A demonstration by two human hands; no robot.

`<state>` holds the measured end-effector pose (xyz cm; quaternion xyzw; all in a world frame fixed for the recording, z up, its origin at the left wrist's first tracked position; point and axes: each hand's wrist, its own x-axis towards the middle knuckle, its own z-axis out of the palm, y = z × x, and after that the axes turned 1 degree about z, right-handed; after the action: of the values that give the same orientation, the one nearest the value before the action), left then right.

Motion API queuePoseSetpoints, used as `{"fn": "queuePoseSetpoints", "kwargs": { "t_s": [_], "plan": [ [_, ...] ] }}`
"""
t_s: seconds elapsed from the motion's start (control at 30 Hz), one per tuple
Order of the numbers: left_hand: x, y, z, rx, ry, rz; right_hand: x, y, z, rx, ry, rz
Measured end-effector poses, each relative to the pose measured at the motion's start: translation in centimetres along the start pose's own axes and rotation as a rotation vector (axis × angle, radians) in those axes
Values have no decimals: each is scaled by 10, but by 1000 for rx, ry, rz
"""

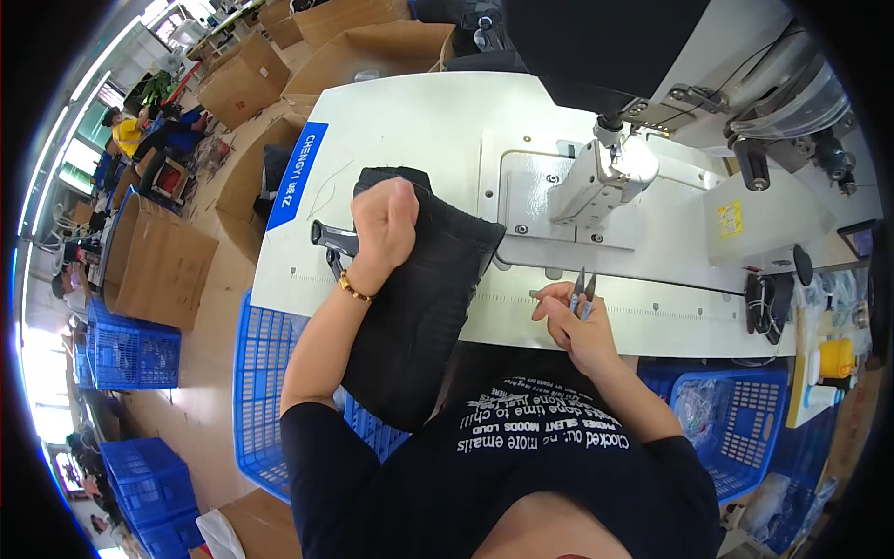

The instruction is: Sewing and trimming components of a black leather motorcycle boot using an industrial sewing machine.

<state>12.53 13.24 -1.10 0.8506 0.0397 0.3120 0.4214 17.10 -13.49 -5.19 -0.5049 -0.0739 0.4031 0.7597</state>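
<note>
My left hand [385, 224] is closed in a fist over the upper part of a black sewn fabric piece [410, 317]. What its fingers hold, if anything, is hidden. The piece lies across the pale sewing table [400, 112] and hangs over its front edge towards my lap. My right hand [582, 331] grips thread snips [583, 296] with bluish handles, their pointed blades directed away from me. It is near the table's front edge, to the right of the fabric and apart from it.
A sewing machine [605, 177] with a lit needle area stands beyond my hands. Left of my wrist is a dark metal clamp-like part [333, 237]. Blue baskets [265, 401] flank me below the table. Cardboard boxes [158, 261] stand at left, with seated people farther off.
</note>
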Motion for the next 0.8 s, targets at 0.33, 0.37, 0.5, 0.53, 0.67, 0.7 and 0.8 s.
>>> {"fn": "queuePoseSetpoints", "kwargs": {
  "t_s": [0.33,0.37,0.5,0.53,0.67,0.7,0.8],
  "plan": [
    [-8,40,-18,266,-329,236,8,-7,3,-469,-154,-269],
    [-12,39,-15,266,-329,231,7,-12,6,-523,-165,-255],
    [-25,37,-11,147,-187,50,9,-27,15,-737,-133,-279],
    [-27,37,-10,207,-210,24,11,-29,17,-798,-119,-339],
    [-26,33,-9,176,-234,28,19,-30,25,-871,-98,-612],
    [-26,29,-11,119,-218,15,19,-31,27,-873,-103,-612],
    [-26,21,-16,-32,-175,-107,19,-34,31,-906,-95,-557]
  ]
}}
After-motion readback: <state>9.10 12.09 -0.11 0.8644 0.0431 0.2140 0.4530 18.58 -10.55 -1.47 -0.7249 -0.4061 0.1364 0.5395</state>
